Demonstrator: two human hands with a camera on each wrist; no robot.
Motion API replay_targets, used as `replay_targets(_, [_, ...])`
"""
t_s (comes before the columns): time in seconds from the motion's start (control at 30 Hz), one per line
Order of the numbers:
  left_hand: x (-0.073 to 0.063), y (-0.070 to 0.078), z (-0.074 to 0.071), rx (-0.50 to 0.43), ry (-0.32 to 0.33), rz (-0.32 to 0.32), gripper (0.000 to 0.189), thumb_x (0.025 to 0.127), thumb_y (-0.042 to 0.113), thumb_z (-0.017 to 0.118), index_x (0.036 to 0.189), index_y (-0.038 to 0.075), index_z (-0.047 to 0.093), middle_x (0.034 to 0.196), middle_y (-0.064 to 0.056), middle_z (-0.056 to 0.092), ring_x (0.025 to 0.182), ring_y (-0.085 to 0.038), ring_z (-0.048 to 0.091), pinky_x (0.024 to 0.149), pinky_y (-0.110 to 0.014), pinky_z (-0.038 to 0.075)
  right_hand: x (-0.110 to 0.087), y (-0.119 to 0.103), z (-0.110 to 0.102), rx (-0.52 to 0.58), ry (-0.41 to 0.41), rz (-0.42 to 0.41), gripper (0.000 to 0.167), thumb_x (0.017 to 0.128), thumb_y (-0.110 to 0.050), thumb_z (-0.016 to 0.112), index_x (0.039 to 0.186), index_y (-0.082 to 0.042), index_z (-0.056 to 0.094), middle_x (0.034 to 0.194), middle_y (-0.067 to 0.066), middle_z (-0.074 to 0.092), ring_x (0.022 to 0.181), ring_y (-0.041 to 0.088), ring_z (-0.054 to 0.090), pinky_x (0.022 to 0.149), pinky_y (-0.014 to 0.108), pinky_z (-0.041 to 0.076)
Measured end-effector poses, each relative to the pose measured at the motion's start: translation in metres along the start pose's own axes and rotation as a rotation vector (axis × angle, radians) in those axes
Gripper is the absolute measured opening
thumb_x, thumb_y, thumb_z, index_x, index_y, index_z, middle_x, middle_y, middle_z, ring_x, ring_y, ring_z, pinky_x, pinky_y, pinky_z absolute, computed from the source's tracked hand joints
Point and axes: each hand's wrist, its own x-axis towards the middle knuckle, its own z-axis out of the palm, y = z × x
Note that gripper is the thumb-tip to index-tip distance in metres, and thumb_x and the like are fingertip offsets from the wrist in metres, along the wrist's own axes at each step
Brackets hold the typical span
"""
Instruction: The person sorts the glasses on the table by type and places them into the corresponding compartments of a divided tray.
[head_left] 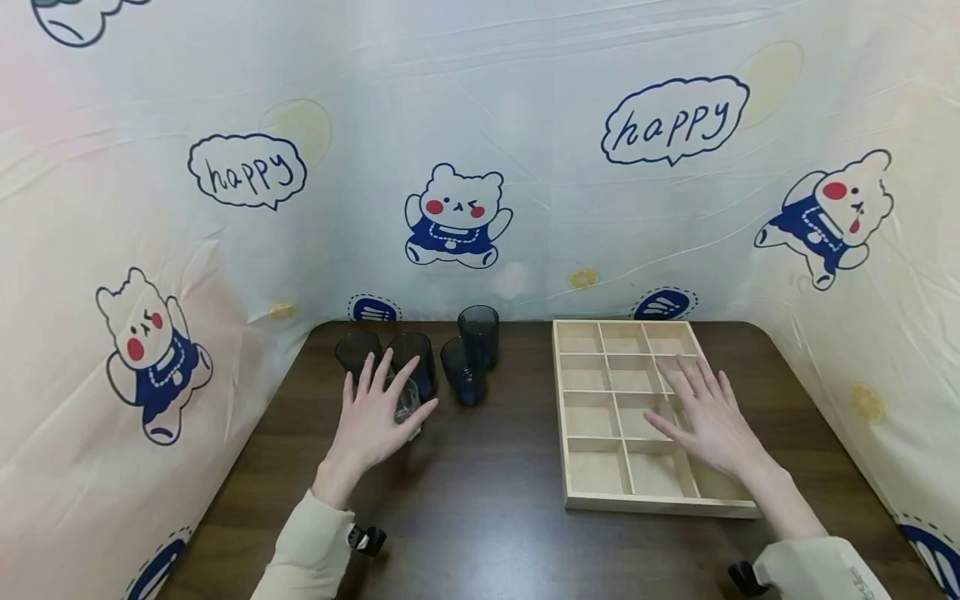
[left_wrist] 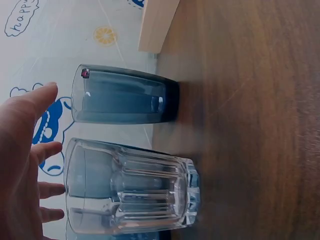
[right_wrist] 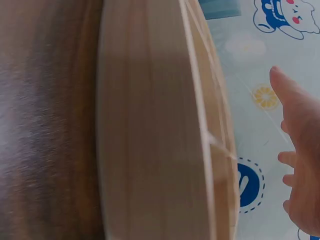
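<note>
Glass tumbler near, perhaps touching, left fingers.

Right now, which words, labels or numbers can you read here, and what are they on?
"happy": left speech bubble on the backdrop cloth.
"happy": right speech bubble, same cloth.
Too small to read: red label on a blue glass.
Too blurred: marks on the right sleeve.

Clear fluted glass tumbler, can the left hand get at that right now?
Probably yes: the bare left hand hovers, fingers spread, just above the clear fluted glass tumbler, holding nothing, and nothing visible stands in between.
</note>
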Motion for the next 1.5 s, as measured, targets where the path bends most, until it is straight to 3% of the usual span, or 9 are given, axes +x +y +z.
replay_targets(0.2, [-0.005, -0.004, 0.003, -0.017, 0.011, -0.023, 0.088, 0.099, 0.075, 0.061, 0.173, 0.036, 0.034, 0.186, -0.016, 0.013, 0.172, -0.049, 0.009, 0.133, -0.079, 0.006, -0.011, 0.007, 0.009, -0.015, -0.011, 0.030, 0.090, 0.103, -0.056, 0.069, 0.175, -0.019, 0.029, 0.177, 0.032, 0.027, 0.162, 0.064, 0.020, 0.129, 0.083, 0.010])
replay_targets(0.57, [-0.014, -0.012, 0.006, -0.022, 0.030, -0.059, 0.089, 0.101, 0.071, 0.063, 0.174, 0.033, 0.031, 0.185, -0.019, 0.015, 0.170, -0.051, 0.011, 0.131, -0.081, 0.009, -0.031, 0.018, 0.017, 0.004, -0.014, 0.057, 0.086, 0.103, -0.055, 0.068, 0.171, -0.013, 0.037, 0.178, 0.029, 0.027, 0.165, 0.059, 0.018, 0.132, 0.079, 0.006])
replay_targets(0.9, [-0.007, -0.022, 0.000, -0.045, 0.057, -0.065, 0.086, 0.103, 0.066, 0.063, 0.174, 0.029, 0.032, 0.184, -0.023, 0.017, 0.169, -0.054, 0.013, 0.129, -0.084, 0.011, -0.040, 0.027, 0.025, -0.004, -0.009, 0.063, 0.083, 0.104, -0.054, 0.068, 0.170, -0.013, 0.039, 0.175, 0.031, 0.032, 0.163, 0.060, 0.021, 0.130, 0.081, 0.010])
replay_targets(1.13, [-0.004, -0.035, -0.001, -0.063, 0.058, -0.108, 0.087, 0.104, 0.066, 0.061, 0.175, 0.027, 0.029, 0.184, -0.023, 0.013, 0.169, -0.054, 0.011, 0.129, -0.084, 0.010, -0.046, 0.028, 0.031, 0.007, -0.030, 0.077, 0.083, 0.104, -0.052, 0.070, 0.171, -0.015, 0.038, 0.176, 0.032, 0.031, 0.162, 0.062, 0.022, 0.128, 0.083, 0.012])
replay_targets(1.5, [0.001, -0.065, 0.004, -0.177, 0.198, -0.194, 0.087, 0.109, 0.060, 0.057, 0.178, 0.027, 0.015, 0.185, -0.025, 0.006, 0.168, -0.057, 0.009, 0.130, -0.083, 0.008, -0.045, 0.027, 0.035, -0.014, -0.023, 0.076, 0.078, 0.106, -0.053, 0.065, 0.171, -0.018, 0.039, 0.176, 0.029, 0.033, 0.165, 0.057, 0.020, 0.130, 0.080, 0.009])
